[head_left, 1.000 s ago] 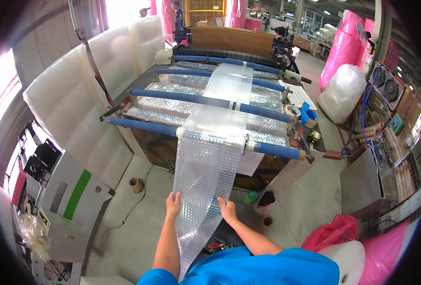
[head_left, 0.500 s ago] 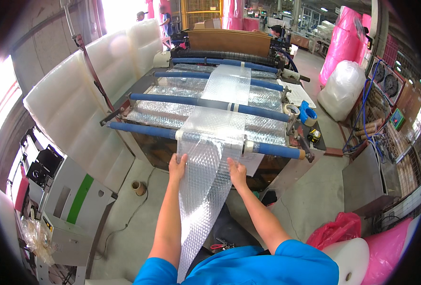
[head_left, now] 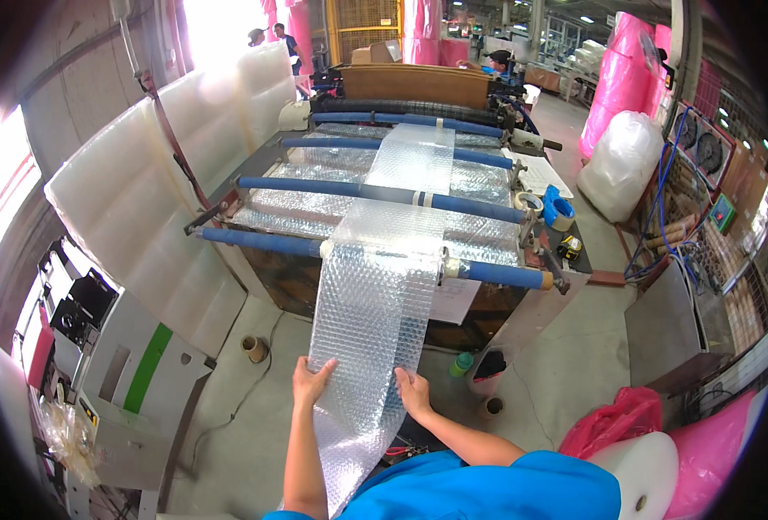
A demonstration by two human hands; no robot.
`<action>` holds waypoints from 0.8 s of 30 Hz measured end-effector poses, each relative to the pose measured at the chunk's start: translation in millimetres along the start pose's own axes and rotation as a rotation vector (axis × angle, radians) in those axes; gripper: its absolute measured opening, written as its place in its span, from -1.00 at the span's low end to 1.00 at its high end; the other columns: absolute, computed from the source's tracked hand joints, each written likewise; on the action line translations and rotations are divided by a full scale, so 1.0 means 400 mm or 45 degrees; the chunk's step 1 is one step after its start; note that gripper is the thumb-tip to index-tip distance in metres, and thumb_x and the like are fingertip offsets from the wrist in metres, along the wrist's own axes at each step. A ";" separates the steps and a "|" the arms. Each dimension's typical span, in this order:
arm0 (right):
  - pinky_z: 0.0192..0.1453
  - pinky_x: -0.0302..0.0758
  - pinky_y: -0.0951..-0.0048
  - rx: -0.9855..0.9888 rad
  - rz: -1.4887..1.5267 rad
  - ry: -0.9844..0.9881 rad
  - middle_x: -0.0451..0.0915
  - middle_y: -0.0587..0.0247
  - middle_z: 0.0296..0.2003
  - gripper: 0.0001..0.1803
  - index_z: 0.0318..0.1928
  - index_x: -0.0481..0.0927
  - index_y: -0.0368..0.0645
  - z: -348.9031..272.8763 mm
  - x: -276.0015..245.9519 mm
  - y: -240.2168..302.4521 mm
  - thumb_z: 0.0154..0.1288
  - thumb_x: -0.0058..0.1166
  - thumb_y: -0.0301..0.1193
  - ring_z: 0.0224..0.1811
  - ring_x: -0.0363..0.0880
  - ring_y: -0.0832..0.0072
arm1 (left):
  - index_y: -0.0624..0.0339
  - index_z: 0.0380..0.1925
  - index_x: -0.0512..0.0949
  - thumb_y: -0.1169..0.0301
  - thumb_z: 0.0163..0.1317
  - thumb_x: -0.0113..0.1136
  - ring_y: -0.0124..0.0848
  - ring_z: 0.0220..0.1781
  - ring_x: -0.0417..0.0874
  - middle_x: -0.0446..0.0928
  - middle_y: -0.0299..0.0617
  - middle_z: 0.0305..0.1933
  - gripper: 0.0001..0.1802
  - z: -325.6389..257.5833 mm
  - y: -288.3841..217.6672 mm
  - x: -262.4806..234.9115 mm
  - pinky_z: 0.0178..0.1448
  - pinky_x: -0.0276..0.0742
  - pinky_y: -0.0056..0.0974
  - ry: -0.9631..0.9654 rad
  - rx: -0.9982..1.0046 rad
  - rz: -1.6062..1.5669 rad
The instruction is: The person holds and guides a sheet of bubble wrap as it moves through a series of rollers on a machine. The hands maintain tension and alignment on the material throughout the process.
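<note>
Two bare hands, a left hand (head_left: 313, 381) and a right hand (head_left: 411, 392), reach out beyond a person's bright blue shirt (head_left: 488, 490), held apart from each other. Each is clamped on one long edge of a clear bubble wrap strip (head_left: 366, 303), with the thumb on top; the fingers underneath are partly hidden. The strip rises from beside the shirt, passes between the hands and lies over a machine (head_left: 288, 284) ahead. It looks light, limp and perhaps a little slippery, likely to twist if held on one side only, and its bubbles may pop under a hard pinch; a flat hold on both edges seems to suit it best.

Grey floor (head_left: 254, 433) shows on both sides of the strip, which should leave the elbows room to move, especially to the left. A short cardboard tube (head_left: 254, 349) stands there, and a green bottle (head_left: 462, 364) is near the right hand. Next comes the machine's front edge, a blue front roller (head_left: 267, 241) with the strip draped over it. Farther back, a second blue roller (head_left: 301, 185) crosses above silvery sheeting (head_left: 301, 208). Blue tape (head_left: 559, 212) and a tape measure (head_left: 569, 249) lie at the right end. Beyond the machine is a person in a dark cap (head_left: 499, 59).
</note>
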State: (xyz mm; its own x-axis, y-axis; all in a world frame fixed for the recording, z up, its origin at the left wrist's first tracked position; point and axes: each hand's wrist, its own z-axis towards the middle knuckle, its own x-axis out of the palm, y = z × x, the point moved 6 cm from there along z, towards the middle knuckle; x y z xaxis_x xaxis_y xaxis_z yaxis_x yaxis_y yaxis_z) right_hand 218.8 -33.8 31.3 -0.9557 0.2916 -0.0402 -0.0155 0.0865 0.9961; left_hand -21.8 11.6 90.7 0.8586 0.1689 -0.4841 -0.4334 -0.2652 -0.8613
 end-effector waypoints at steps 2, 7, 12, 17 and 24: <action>-0.61 0.27 0.63 0.001 0.049 0.071 0.37 0.39 -0.72 -0.55 -0.60 0.44 -0.23 -0.057 0.004 0.049 0.18 -0.05 -0.08 -0.69 0.33 0.67 | 0.30 -0.41 0.40 0.20 -0.18 0.36 -0.48 -0.50 0.50 0.53 -0.17 -0.52 -0.54 -0.043 -0.054 -0.071 -0.36 0.43 -0.35 -0.160 0.253 -0.070; -0.64 0.24 0.64 0.006 0.161 0.198 0.33 0.39 -0.77 -0.52 -0.64 0.40 -0.22 -0.128 0.017 0.173 0.18 -0.06 -0.06 -0.72 0.30 0.67 | 0.31 -0.47 0.42 0.27 -0.03 0.24 -0.55 -0.67 0.40 0.46 -0.25 -0.64 -0.68 -0.070 -0.109 -0.147 -0.58 0.32 -0.41 -0.083 0.247 -0.218; -0.67 0.20 0.63 0.146 0.269 0.115 0.29 0.41 -0.79 -0.53 -0.67 0.37 -0.19 -0.120 0.015 0.145 0.19 -0.05 -0.07 -0.75 0.26 0.68 | 0.33 -0.53 0.42 0.17 0.05 0.13 -0.54 -0.68 0.39 0.41 -0.20 -0.71 -0.63 -0.041 -0.052 -0.103 -0.56 0.31 -0.34 -0.340 0.508 0.148; -0.67 0.20 0.64 0.110 0.402 0.206 0.32 0.38 -0.79 -0.55 -0.66 0.37 -0.19 -0.144 0.012 0.203 0.20 -0.06 -0.10 -0.76 0.25 0.69 | 0.34 -0.56 0.41 0.09 0.09 0.05 -0.29 -0.64 0.42 0.41 -0.07 -0.68 -0.56 -0.039 -0.038 -0.105 -0.48 0.30 -0.20 -0.149 0.155 -0.005; -0.62 0.26 0.57 -0.243 -0.320 -0.068 0.33 0.37 -0.79 -0.55 -0.66 0.39 -0.22 0.020 -0.018 -0.026 0.20 -0.07 -0.12 -0.74 0.30 0.65 | 0.30 -0.47 0.41 -0.06 0.15 -0.14 0.03 -0.45 0.48 0.47 0.04 -0.57 -0.46 0.020 0.049 0.032 -0.36 0.34 -0.04 -0.297 0.151 0.304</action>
State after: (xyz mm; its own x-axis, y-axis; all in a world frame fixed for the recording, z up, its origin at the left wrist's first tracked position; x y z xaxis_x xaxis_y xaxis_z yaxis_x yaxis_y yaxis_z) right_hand 228.3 -29.1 20.5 -0.8983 0.3338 -0.2856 -0.3086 -0.0170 0.9510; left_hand -21.4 16.3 66.4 0.6494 0.3312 -0.6845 -0.6551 -0.2135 -0.7248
